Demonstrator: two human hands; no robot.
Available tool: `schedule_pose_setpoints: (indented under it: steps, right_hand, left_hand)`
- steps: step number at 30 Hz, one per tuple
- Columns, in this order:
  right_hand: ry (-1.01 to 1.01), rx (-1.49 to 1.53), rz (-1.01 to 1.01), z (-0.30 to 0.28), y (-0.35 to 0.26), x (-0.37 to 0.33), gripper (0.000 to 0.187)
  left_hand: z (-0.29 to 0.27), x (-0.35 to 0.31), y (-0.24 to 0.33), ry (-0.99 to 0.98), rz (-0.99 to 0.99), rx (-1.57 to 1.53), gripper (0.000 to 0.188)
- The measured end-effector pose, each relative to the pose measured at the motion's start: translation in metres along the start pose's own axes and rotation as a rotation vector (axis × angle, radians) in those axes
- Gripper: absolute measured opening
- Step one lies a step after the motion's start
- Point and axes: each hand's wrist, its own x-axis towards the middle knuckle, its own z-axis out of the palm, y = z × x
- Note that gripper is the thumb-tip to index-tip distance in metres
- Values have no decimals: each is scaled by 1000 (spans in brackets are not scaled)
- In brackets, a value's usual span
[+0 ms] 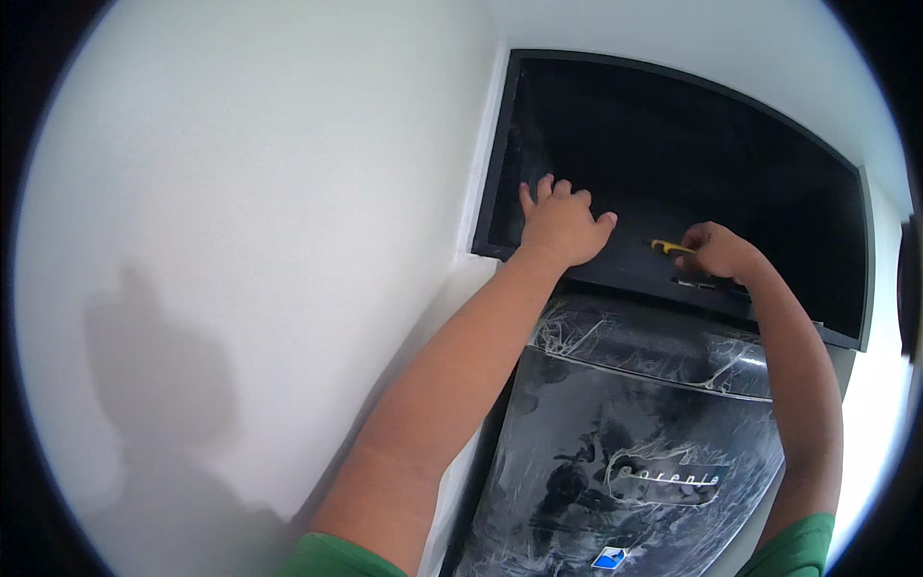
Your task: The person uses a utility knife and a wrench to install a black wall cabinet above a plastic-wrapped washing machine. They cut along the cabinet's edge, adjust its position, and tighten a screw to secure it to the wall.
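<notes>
Gripping a slim yellow tool [665,246] in our right hand [714,252], fingers closed on its right end. Our left hand [562,223] is open, fingers spread, palm hidden. Markings: silvery lettering and, nearer, a blue-and-white sticker [611,558], both on the smudged black appliance [538,442]. Tool looks bright and narrow, pointing left; we can't tell its exact type. It's at the near part of the dark cabinet [692,144], right of our left hand.
</notes>
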Motion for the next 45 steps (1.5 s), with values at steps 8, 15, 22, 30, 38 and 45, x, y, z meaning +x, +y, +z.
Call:
schedule_pose_setpoints:
  steps: [8,15,22,30,38,45]
  right_hand:
    - [-326,-131,94,-11,-10,-16,41]
    - [-360,-359,109,-15,-31,-16,46]
    - [537,-326,-652,-41,-96,93,57]
    - [864,-594,-453,-15,-238,161,62]
    - [820,-553,-275,-18,-254,165,60]
    - [865,-520,-272,-29,-261,164,49]
  left_hand:
    - [-1,-2,-1,-171,-17,-66,67]
    - [-7,-5,-3,-216,-27,-101,68]
    - [-10,-7,2,-266,0,-86,66]
    - [-14,-5,-3,-335,-56,-124,62]
    - [-12,-2,-6,-395,-41,-77,66]
    - [-11,-3,-8,-350,12,-83,71]
